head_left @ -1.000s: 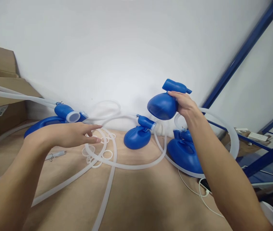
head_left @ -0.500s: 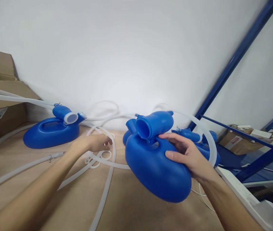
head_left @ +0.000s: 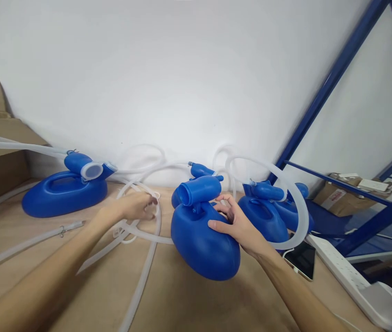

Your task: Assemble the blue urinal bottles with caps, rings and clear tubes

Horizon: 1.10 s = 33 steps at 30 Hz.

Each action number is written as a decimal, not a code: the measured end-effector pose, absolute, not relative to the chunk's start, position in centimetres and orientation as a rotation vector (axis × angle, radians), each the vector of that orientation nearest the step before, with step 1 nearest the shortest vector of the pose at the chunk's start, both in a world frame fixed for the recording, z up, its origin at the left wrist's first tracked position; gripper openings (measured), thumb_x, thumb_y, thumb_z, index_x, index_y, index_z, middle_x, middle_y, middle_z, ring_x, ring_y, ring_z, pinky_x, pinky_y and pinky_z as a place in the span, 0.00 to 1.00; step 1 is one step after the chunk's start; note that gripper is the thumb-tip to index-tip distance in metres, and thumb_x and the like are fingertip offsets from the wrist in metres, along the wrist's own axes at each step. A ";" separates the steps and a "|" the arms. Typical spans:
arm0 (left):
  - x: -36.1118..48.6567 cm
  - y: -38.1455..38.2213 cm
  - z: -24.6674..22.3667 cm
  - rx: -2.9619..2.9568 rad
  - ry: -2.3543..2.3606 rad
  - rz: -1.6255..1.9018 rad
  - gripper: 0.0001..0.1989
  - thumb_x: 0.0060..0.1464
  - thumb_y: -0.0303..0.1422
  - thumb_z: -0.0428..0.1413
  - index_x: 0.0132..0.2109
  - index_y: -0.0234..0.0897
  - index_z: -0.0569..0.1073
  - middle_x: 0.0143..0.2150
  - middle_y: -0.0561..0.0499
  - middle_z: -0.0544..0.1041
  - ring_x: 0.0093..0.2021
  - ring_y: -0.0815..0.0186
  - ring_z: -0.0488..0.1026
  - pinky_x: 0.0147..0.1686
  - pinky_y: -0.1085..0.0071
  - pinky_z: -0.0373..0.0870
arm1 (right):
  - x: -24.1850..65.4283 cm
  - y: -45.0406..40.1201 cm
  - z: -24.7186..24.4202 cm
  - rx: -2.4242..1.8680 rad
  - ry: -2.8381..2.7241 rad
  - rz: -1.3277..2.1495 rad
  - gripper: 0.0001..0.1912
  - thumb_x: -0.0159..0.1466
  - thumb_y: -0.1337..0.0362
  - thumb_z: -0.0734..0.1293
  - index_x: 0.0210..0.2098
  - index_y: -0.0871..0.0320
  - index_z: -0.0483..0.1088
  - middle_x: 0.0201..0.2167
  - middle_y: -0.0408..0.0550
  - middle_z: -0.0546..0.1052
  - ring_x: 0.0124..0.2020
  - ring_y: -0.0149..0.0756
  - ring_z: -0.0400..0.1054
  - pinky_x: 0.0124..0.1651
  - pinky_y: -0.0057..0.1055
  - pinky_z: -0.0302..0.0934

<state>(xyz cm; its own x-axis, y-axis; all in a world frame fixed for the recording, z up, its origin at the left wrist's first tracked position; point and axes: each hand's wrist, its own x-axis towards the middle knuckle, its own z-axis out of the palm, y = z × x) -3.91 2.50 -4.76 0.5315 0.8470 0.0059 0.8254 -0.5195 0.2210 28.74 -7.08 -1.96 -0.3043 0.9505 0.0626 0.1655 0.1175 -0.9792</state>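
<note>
My right hand (head_left: 240, 226) grips a blue plastic urinal bottle (head_left: 203, 244) at its handle, thumb on top and fingers through the opening. The bottle is tilted, its uncapped round mouth facing left toward me. My left hand (head_left: 136, 206) reaches over the clear hoses (head_left: 147, 265) with its fingers curled but apart. Close to its fingertips lies a white plastic ring (head_left: 157, 195); whether they touch it I cannot tell. Another ring (head_left: 129, 240) shows partly below that hand. Behind the held bottle stands another blue urinal bottle (head_left: 201, 170), mostly hidden.
A capped blue bottle (head_left: 62, 199) with hoses stands left, by a cardboard box (head_left: 7, 173). At right are more blue bottles (head_left: 265, 221), a looped hose (head_left: 301, 216), a phone (head_left: 301, 259), a white power strip (head_left: 337, 263) and a blue metal frame (head_left: 327, 92).
My right hand has moved the bottle left and slightly away from me, uncovering bottles and the phone on the right. My left hand stays over the hoses and rings.
</note>
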 end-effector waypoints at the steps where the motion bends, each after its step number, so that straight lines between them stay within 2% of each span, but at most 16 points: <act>1: -4.2 2.1 -3.6 2.570 1.427 0.260 0.24 0.55 0.41 0.60 0.56 0.37 0.80 0.48 0.41 0.84 0.46 0.52 0.81 0.48 0.61 0.77 | 28.5 -7.0 -2.2 -1.115 -1.576 1.303 0.40 0.53 0.49 0.82 0.52 0.45 0.54 0.44 0.42 0.77 0.48 0.43 0.74 0.52 0.42 0.69; 3: -4.5 0.8 -1.5 2.509 1.408 0.512 0.28 0.62 0.48 0.56 0.62 0.37 0.75 0.51 0.41 0.83 0.48 0.55 0.81 0.48 0.63 0.79 | 28.0 -6.9 -2.5 -1.121 -1.534 1.345 0.49 0.51 0.51 0.83 0.59 0.43 0.49 0.43 0.41 0.77 0.47 0.42 0.74 0.52 0.42 0.68; 5: -4.1 -0.8 0.1 2.366 1.196 0.843 0.29 0.59 0.50 0.60 0.61 0.38 0.76 0.50 0.43 0.84 0.46 0.57 0.82 0.46 0.64 0.82 | 27.7 -6.8 -2.7 -1.124 -1.529 1.338 0.60 0.50 0.53 0.83 0.67 0.42 0.41 0.40 0.38 0.76 0.45 0.40 0.74 0.54 0.42 0.67; 7: -3.1 -2.3 0.7 2.391 0.954 1.033 0.25 0.57 0.46 0.65 0.57 0.38 0.79 0.48 0.45 0.84 0.43 0.59 0.83 0.44 0.65 0.84 | 27.6 -6.7 -2.9 -1.117 -1.543 1.321 0.69 0.51 0.53 0.83 0.73 0.42 0.32 0.37 0.36 0.75 0.45 0.39 0.74 0.55 0.43 0.66; 9: -1.8 -3.2 0.4 2.550 0.783 1.190 0.21 0.57 0.42 0.66 0.54 0.37 0.80 0.48 0.45 0.84 0.43 0.60 0.83 0.45 0.65 0.84 | 27.7 -6.5 -3.2 -1.109 -1.552 1.324 0.74 0.51 0.53 0.83 0.75 0.43 0.26 0.37 0.36 0.74 0.45 0.40 0.74 0.56 0.43 0.66; 12: -0.2 -3.5 -0.7 2.748 0.706 1.465 0.19 0.60 0.37 0.65 0.56 0.37 0.77 0.52 0.44 0.82 0.46 0.60 0.82 0.47 0.65 0.84 | 27.9 -6.4 -3.5 -1.130 -1.578 1.329 0.76 0.50 0.53 0.84 0.77 0.44 0.26 0.38 0.38 0.74 0.46 0.41 0.74 0.58 0.45 0.65; 16: 0.4 -3.3 -1.5 2.867 0.716 1.569 0.19 0.61 0.37 0.65 0.57 0.37 0.75 0.51 0.43 0.83 0.45 0.61 0.83 0.46 0.68 0.83 | 28.1 -6.1 -3.9 -1.139 -1.606 1.264 0.69 0.50 0.51 0.83 0.76 0.46 0.37 0.37 0.38 0.72 0.45 0.42 0.73 0.57 0.45 0.66; 19: 0.5 -3.6 -1.5 2.954 0.702 1.594 0.21 0.61 0.37 0.66 0.57 0.36 0.74 0.50 0.42 0.83 0.45 0.60 0.84 0.43 0.70 0.82 | 28.1 -5.8 -4.3 -1.187 -1.622 1.101 0.51 0.55 0.46 0.80 0.68 0.47 0.53 0.39 0.42 0.70 0.43 0.41 0.71 0.52 0.43 0.68; 21: 0.6 -3.9 -1.6 3.003 0.691 1.586 0.22 0.61 0.38 0.65 0.59 0.36 0.73 0.51 0.41 0.83 0.46 0.59 0.84 0.42 0.69 0.82 | 28.0 -5.2 -4.9 -1.225 -1.606 0.958 0.41 0.56 0.43 0.77 0.61 0.50 0.60 0.45 0.47 0.70 0.47 0.43 0.70 0.55 0.45 0.68; 22: 0.6 -4.0 -1.6 3.024 0.684 1.579 0.22 0.61 0.38 0.65 0.59 0.36 0.73 0.51 0.41 0.83 0.46 0.59 0.84 0.43 0.69 0.82 | 27.9 -4.9 -5.2 -1.214 -1.586 0.916 0.39 0.56 0.41 0.77 0.58 0.50 0.62 0.49 0.49 0.70 0.52 0.45 0.69 0.59 0.47 0.66; 24: 0.7 -4.2 -1.8 3.069 0.671 1.583 0.23 0.61 0.38 0.65 0.60 0.37 0.73 0.52 0.41 0.83 0.46 0.58 0.84 0.44 0.68 0.82 | 27.6 -4.2 -5.9 -1.103 -1.522 0.938 0.41 0.52 0.40 0.79 0.55 0.50 0.61 0.57 0.53 0.70 0.60 0.49 0.67 0.65 0.50 0.62; 26: 0.9 -4.3 -1.9 3.126 0.667 1.599 0.24 0.61 0.39 0.65 0.61 0.38 0.73 0.52 0.41 0.84 0.45 0.58 0.85 0.43 0.68 0.82 | 27.1 -3.6 -6.6 -0.943 -1.446 1.084 0.45 0.49 0.40 0.81 0.56 0.49 0.60 0.60 0.54 0.71 0.65 0.50 0.66 0.69 0.51 0.60; 30: 1.1 -4.4 -1.9 3.235 0.656 1.638 0.29 0.63 0.40 0.64 0.67 0.40 0.69 0.51 0.43 0.84 0.43 0.59 0.85 0.40 0.70 0.83 | 26.0 -3.1 -7.3 -0.810 -1.384 1.228 0.45 0.50 0.45 0.82 0.60 0.48 0.62 0.62 0.53 0.74 0.65 0.51 0.68 0.69 0.50 0.61; 33: 1.1 -4.6 -1.9 3.278 0.671 1.616 0.35 0.63 0.39 0.64 0.72 0.40 0.63 0.53 0.42 0.84 0.45 0.58 0.85 0.42 0.67 0.85 | 25.7 -3.1 -7.6 -0.808 -1.392 1.199 0.43 0.52 0.48 0.82 0.61 0.48 0.63 0.62 0.53 0.75 0.64 0.50 0.70 0.68 0.50 0.64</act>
